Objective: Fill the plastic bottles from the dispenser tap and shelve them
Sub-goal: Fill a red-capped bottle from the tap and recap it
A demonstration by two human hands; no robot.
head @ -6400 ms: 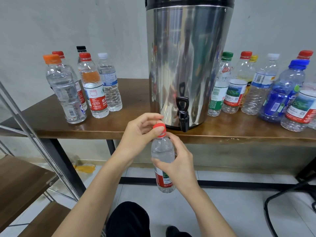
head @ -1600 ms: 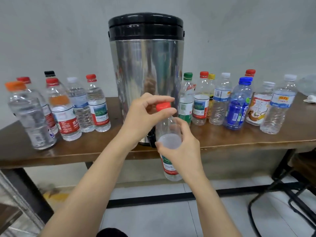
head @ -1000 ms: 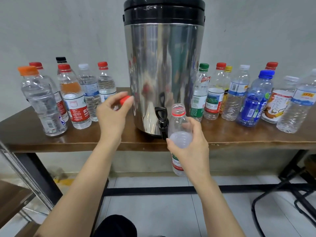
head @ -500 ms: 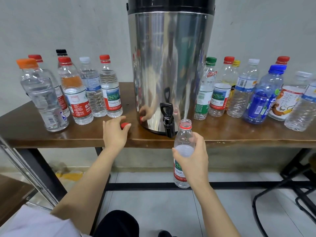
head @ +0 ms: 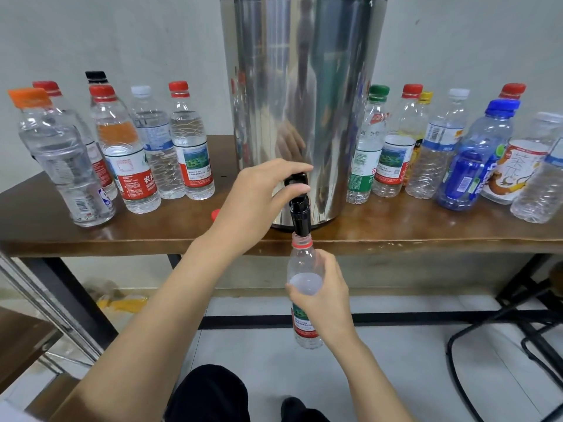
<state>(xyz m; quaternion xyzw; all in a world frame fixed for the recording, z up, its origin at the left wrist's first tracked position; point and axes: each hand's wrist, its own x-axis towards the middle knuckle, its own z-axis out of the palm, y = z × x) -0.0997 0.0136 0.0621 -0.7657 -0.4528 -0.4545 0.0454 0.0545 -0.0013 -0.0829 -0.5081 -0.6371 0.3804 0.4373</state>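
Observation:
A tall steel dispenser [head: 301,95] stands on the brown table [head: 170,229]. Its black tap [head: 300,216] hangs over the table's front edge. My left hand [head: 259,202] pinches the tap's black handle between thumb and fingers. My right hand [head: 323,296] grips an uncapped clear bottle [head: 301,263] with a red-and-green label, upright, its mouth right under the spout. The bottle's red cap [head: 215,214] lies on the table, partly hidden behind my left hand.
Several capped bottles [head: 131,153] stand left of the dispenser and several more [head: 438,153] to its right. A metal-framed wooden shelf [head: 24,339] is at lower left. Black chair legs [head: 499,330] stand on the tiled floor at lower right.
My left hand left the red cap on the table and moved right onto the tap handle. My right hand brought the open bottle left, under the spout.

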